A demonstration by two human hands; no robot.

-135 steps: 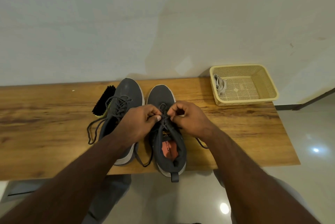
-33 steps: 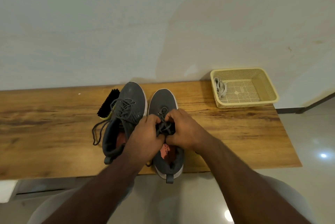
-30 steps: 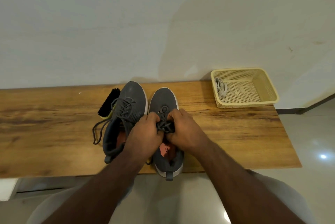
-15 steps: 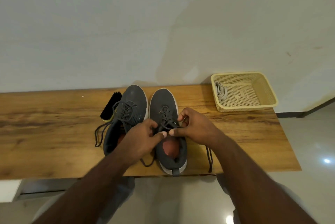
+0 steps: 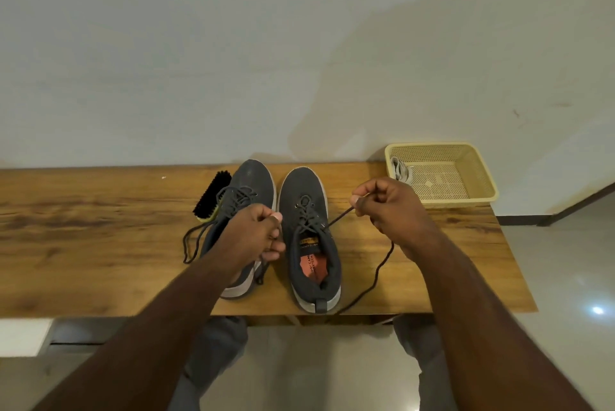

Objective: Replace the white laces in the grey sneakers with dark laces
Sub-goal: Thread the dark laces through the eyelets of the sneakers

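Wooden bench (image 5: 100,244) | hands (image 5: 387,207) pinch dark lace (image 5: 379,269) ends | left sneaker (image 5: 248,184) half hidden

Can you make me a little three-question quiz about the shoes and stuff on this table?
1. True or false: the right hand pinches a dark lace coming from the right sneaker.
2. What lies inside the yellow basket? A) a brush B) pale laces C) a sock
3. Fill in: the black brush lies beside the ____ sneaker.

Key
1. True. The lace runs tight from the eyelets to the fingertips, and its loose end trails over the table edge.
2. B. The pale laces are bundled in the basket's left corner.
3. Left. The brush sits by the left sneaker, which the left hand partly covers.
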